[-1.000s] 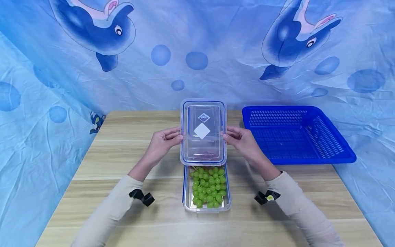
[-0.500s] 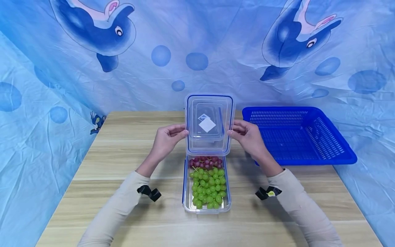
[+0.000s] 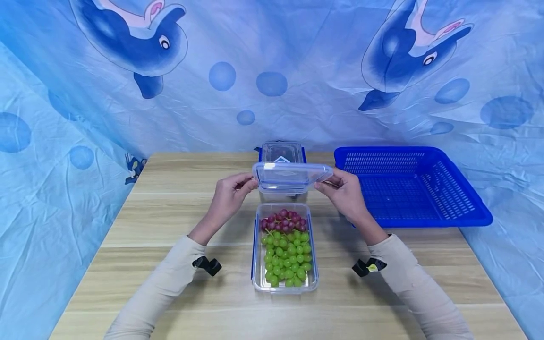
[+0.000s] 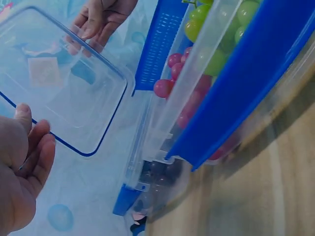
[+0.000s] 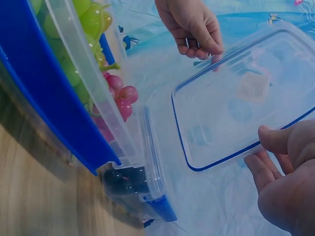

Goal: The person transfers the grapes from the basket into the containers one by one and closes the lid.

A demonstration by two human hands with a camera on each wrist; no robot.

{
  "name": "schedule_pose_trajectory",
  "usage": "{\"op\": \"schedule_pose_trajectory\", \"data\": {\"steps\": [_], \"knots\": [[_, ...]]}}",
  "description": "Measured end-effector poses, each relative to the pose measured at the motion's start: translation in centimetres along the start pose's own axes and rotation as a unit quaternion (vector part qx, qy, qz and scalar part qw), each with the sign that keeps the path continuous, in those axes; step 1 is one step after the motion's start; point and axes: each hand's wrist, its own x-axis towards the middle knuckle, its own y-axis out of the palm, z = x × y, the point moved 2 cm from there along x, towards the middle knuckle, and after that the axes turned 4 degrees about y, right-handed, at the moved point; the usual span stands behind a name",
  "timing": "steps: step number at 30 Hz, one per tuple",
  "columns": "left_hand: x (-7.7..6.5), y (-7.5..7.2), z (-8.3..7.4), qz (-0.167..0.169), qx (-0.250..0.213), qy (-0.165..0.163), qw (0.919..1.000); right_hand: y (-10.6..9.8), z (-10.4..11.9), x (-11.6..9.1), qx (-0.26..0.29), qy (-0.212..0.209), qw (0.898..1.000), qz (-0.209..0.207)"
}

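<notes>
Both hands hold a clear plastic lid (image 3: 293, 175) with a blue seal, tilted nearly edge-on in the head view and raised above the table. My left hand (image 3: 229, 198) pinches its left edge between thumb and fingers. On the opposite edge, my right hand (image 3: 346, 196) grips in the same way. Nearer to me stands a lidless clear food container (image 3: 284, 289) with blue side clips. Green grapes (image 3: 289, 257) fill its front part, and red grapes (image 3: 284, 221) lie at its far end.
Behind the lid stands a smaller lidded container (image 3: 281, 150); dark round things (image 5: 127, 181) show through its wall in the right wrist view. A blue perforated basket (image 3: 391, 193) sits at the back right of the wooden table (image 3: 170, 269). A dolphin-printed sheet hangs behind.
The lid has risen away from the grape container and tipped from facing me to nearly edge-on. The red grapes and the smaller container behind have come into plain view.
</notes>
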Motion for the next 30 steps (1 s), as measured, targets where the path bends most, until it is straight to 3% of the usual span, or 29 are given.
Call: {"op": "schedule_pose_trajectory", "data": {"steps": [4,6,8,12,13,15,19,24,30], "knots": [[-0.6,0.0,0.3,0.018,-0.060,-0.053,0.9966,0.0,-0.5,-0.2,-0.007,-0.012,1.000,0.001],[-0.9,-0.1,0.4,0.033,-0.116,-0.097,0.9879,0.1,-0.9,-0.4,0.002,-0.019,1.000,0.004],[-1.2,-0.1,0.3,0.049,-0.186,-0.146,0.9704,0.1,-1.1,-0.5,0.022,-0.024,0.999,0.010],[-2.0,-0.1,-0.2,0.061,-0.294,-0.232,0.9253,0.3,-1.2,-1.0,0.039,-0.022,0.999,0.004],[-2.2,0.0,-0.3,0.065,-0.305,-0.245,0.9179,0.4,-1.1,-1.1,0.041,-0.018,0.999,0.002],[-2.5,0.1,-0.4,0.072,-0.310,-0.262,0.9112,0.5,-1.1,-1.4,0.037,-0.007,0.999,-0.004],[-3.2,0.2,-0.6,0.085,-0.302,-0.270,0.9101,0.8,-0.9,-2.2,0.062,0.045,0.997,-0.010],[-4.2,0.1,-1.0,0.093,-0.270,-0.264,0.9213,1.1,-0.7,-3.4,0.120,0.127,0.985,-0.015],[-5.6,0.1,-1.3,0.115,-0.206,-0.261,0.9362,1.5,-1.2,-4.9,0.041,0.177,0.983,0.004]]}}
